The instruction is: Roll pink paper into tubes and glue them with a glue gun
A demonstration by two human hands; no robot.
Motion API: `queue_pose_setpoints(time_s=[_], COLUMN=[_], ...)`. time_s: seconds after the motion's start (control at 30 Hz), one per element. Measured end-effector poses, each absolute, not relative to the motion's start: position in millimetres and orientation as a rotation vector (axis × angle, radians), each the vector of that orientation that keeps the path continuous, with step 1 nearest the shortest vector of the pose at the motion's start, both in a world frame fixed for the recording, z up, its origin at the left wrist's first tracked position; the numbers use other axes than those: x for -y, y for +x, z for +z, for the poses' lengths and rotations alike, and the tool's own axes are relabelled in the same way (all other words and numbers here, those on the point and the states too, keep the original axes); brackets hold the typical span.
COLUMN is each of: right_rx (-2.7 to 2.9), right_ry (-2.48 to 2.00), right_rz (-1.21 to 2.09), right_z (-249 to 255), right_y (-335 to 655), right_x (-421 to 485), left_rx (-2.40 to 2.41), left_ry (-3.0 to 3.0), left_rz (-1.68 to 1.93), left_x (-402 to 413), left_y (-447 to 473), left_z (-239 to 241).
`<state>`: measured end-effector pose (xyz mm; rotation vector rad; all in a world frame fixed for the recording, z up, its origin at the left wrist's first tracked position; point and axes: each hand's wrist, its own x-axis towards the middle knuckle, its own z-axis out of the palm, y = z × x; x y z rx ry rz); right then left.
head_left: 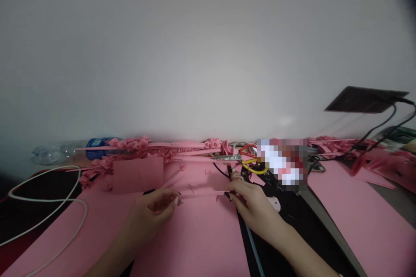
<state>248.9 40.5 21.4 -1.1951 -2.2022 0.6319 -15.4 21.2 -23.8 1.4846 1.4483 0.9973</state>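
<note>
Between my two hands stretches a thin strip of pink paper point(203, 194), roughly level above a large pink sheet point(198, 238). My left hand point(159, 205) pinches its left end between thumb and fingers. At the other end, the fingers of my right hand point(251, 203) are closed on the strip, partly hiding its tip. A small pink rectangle of paper point(138, 176) is propped beyond my left hand. Past my right hand lie scissors with yellow and red handles point(255, 166), their metal blades pointing left.
Folded pink paper flowers on stems point(130, 143) lie along the wall. A plastic bottle with a blue label point(97, 149) rests on its side at back left. A white cable point(48, 199) loops at left. A dark flat panel point(365, 100) with cords stands at right.
</note>
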Motion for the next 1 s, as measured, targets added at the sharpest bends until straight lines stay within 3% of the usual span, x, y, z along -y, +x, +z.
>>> queue_pose_setpoints(time_s=[1.0], right_rx=[2.191], right_ry=[-1.122], right_rz=[0.577], right_z=[14.4], right_y=[255.9], right_x=[-47.6], left_rx=[-1.232], left_ry=[1.177], left_rz=[1.085], left_x=[-22.5], left_y=[-13.2], left_z=[-23.7])
